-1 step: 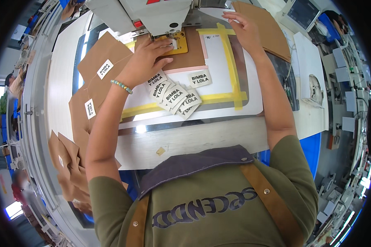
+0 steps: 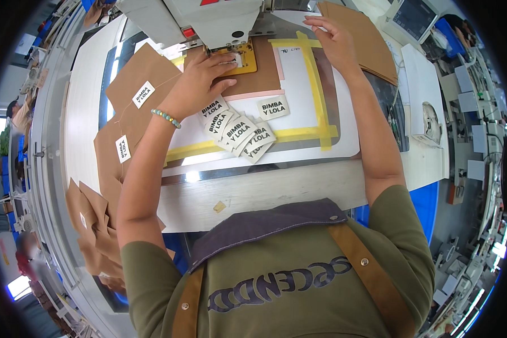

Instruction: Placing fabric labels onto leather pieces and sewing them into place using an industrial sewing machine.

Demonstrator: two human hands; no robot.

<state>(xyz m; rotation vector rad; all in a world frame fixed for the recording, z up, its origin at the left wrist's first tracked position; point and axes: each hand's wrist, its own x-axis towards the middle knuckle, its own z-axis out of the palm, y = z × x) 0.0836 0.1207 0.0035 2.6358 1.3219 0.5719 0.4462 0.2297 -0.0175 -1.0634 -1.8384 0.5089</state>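
Note:
My left hand lies with its fingers spread beneath the head of a white sewing machine. Its fingertips rest at a yellow plate that sits on a brown flat piece. Part of a white label shows in the plate's opening, and the fingers hide some of it. Close below that hand lies a loose pile of white printed labels, with one single label to its right. My right hand holds nothing, fingers apart and loosely bent, beside a stack of brown pieces.
Brown pieces with labels attached run down the left side, joined by threads, into a crumpled heap. Yellow tape frames the white board. A screen and a white box stand at the right.

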